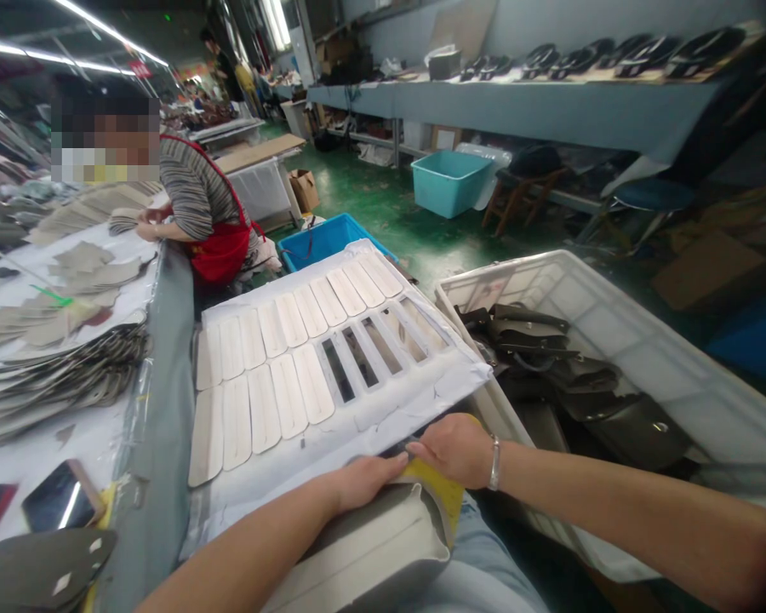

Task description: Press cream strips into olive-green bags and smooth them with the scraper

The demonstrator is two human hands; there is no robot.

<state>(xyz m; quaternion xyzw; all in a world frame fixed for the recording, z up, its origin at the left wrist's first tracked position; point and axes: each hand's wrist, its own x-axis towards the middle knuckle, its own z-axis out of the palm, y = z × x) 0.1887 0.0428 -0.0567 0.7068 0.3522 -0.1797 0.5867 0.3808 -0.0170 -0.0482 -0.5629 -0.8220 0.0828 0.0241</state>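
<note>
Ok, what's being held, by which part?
Apparently the folded grey piece, near its far edge: left hand there, right hand over the yellow part. Exact grip hidden.

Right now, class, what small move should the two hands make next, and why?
Probably steady the folded piece with the left hand, then ease the right hand along its far edge. The left hand lies over the folded piece, the right hand is curled beside the yellow piece, and the thumbs nearly meet at that edge.
</note>
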